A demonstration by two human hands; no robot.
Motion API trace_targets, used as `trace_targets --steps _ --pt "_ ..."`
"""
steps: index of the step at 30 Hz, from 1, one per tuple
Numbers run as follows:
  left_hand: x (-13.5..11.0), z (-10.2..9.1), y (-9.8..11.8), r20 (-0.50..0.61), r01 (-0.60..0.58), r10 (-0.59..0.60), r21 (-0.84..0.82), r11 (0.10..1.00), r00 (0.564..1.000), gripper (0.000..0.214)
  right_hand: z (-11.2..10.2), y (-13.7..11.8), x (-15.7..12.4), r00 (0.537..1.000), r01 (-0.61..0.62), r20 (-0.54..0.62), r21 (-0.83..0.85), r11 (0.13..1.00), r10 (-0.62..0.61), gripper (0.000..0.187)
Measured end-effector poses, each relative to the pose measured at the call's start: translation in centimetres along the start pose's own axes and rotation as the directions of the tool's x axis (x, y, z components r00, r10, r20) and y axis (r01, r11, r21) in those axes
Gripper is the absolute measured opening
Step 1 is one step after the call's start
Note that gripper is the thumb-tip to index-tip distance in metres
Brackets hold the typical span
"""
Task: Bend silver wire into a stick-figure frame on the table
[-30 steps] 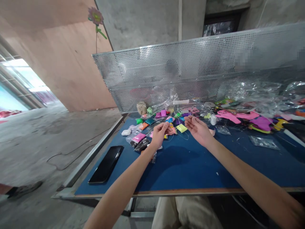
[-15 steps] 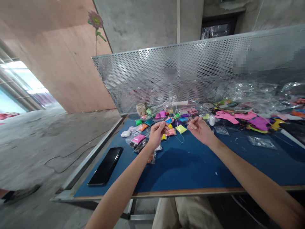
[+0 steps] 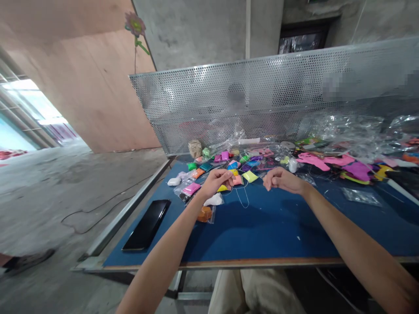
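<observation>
Above the blue tabletop (image 3: 255, 235), my left hand (image 3: 218, 181) pinches a thin pale wire (image 3: 244, 207), which hangs in a loop between my hands. My right hand (image 3: 283, 179) is a short way off to the right, its fingers curled and closed together. Whether the wire reaches into those fingers is too fine to see. Small packets surround my left hand: a yellow packet (image 3: 250, 176) between the hands, a pink packet (image 3: 191, 189) to the left and an orange packet (image 3: 205, 213) below the wrist.
A black phone (image 3: 146, 225) lies near the left table edge, with a white case (image 3: 174, 181) beyond it. Pink cut-out pieces (image 3: 313, 160) and crumpled clear plastic (image 3: 347, 128) are heaped at the right. A perforated metal panel (image 3: 209, 96) stands along the back.
My right hand has moved slightly right and down, and its fingers have curled in more. The wire loop now hangs lower and further left. My left hand keeps its pinch, slightly lower.
</observation>
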State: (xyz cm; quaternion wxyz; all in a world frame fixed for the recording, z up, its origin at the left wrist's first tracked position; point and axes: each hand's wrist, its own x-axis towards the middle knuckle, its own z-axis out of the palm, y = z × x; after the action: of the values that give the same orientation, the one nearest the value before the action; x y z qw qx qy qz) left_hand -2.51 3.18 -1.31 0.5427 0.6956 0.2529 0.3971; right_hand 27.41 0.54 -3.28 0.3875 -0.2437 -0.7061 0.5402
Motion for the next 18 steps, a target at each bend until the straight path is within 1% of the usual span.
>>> trace_targets --steps 3,6,9,12,13,15,18 --pt "-0.2 -0.3 0.6 0.064 0.020 -0.024 0.058 0.998 0.998 0.041 0.0 -0.7 -0.1 0.992 -0.062 0.104 -0.146 0.987 0.077 0.037" --pt "-0.5 -0.3 1.2 0.175 0.050 -0.071 0.118 0.992 0.982 0.040 0.4 -1.4 0.0 0.966 -0.136 0.187 -0.225 0.965 0.180 0.035" --pt "-0.7 0.0 1.6 0.266 0.057 -0.100 0.167 0.984 0.959 0.040 1.0 -1.8 0.1 0.926 -0.222 0.242 -0.272 0.936 0.290 0.033" --pt "-0.8 0.5 1.8 0.320 0.058 -0.122 0.202 0.978 0.940 0.041 1.7 -1.7 0.2 0.877 -0.300 0.283 -0.306 0.904 0.387 0.033" --pt "-0.8 0.6 1.9 0.332 0.059 -0.128 0.209 0.976 0.935 0.041 1.9 -1.5 0.2 0.872 -0.311 0.281 -0.310 0.898 0.400 0.034" --pt "-0.8 0.7 2.0 0.345 0.065 -0.140 0.219 0.973 0.928 0.041 2.3 -1.2 0.4 0.882 -0.312 0.261 -0.302 0.901 0.393 0.035" --pt "-0.9 0.5 2.4 0.357 0.092 -0.173 0.234 0.968 0.918 0.039 2.9 -0.7 0.6 0.913 -0.289 0.219 -0.248 0.924 0.345 0.033"
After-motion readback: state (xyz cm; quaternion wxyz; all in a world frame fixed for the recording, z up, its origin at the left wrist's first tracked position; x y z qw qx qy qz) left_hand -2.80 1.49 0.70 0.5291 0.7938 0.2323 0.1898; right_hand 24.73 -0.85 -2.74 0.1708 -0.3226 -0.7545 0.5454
